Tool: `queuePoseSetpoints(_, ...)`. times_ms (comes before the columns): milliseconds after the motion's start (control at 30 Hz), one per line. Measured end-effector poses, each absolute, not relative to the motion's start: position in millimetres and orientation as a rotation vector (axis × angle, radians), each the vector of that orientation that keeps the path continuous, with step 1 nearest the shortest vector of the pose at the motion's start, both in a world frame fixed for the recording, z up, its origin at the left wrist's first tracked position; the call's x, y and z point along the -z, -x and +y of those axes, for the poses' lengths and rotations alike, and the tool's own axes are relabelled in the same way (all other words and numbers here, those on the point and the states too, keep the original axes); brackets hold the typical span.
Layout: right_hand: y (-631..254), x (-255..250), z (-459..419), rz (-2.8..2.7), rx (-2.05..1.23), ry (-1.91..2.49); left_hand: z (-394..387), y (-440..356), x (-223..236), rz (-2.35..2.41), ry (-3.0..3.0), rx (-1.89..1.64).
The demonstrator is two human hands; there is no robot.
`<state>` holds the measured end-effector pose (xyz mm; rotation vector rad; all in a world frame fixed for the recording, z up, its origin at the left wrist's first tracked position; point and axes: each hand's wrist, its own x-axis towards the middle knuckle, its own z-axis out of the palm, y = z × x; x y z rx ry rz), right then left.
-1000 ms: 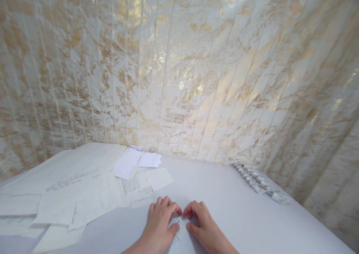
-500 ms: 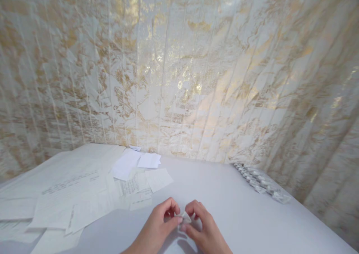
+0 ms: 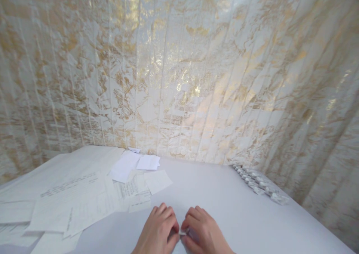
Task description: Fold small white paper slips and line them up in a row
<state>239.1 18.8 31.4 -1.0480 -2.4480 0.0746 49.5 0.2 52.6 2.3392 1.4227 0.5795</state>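
Note:
A small folded piece of paper (image 3: pixel 183 233) is pinched between my two hands near the bottom middle, and only a sliver of it shows. My left hand (image 3: pixel 160 226) is closed, its thumb and curled fingers at the paper's left side. From the other side my right hand (image 3: pixel 204 227) grips it, thumb below and fingers bent over. Both hands are low over the white tabletop (image 3: pixel 218 190), with their backs turned up. The fingers hide most of the folded paper.
Overlapping printed sheets (image 3: pixel 84 201) cover the left of the table. Small blank paper pieces (image 3: pixel 148 162) lie by their right edge, and a square slip (image 3: pixel 158 182) lies nearer. Rows of small folded paper pieces (image 3: pixel 252 181) line the right edge. A patterned curtain (image 3: pixel 179 78) hangs behind.
Both hands have lowered slightly and turned so their backs face up. The folded paper, showing as a pale triangle before, is now mostly covered by the fingers.

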Motion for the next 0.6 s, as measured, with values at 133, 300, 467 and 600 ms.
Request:
queuePoseSetpoints(133,-244,-48,18,-2.301,-0.535,1.244,1,-48,-58,1.456,-2.338,-0.606)
queuePoseSetpoints(300,-238,-49,20,-2.098,-0.628,1.387,5,-52,-56,1.502,-2.293,-0.643)
queuePoseSetpoints(467,-236,-44,21,-2.074,-0.622,1.442,7,-55,-47,1.513,-2.312,-0.690)
queuePoseSetpoints(600,-233,-45,21,-2.106,-0.573,1.482,6,-54,-41,1.533,-2.334,-0.711)
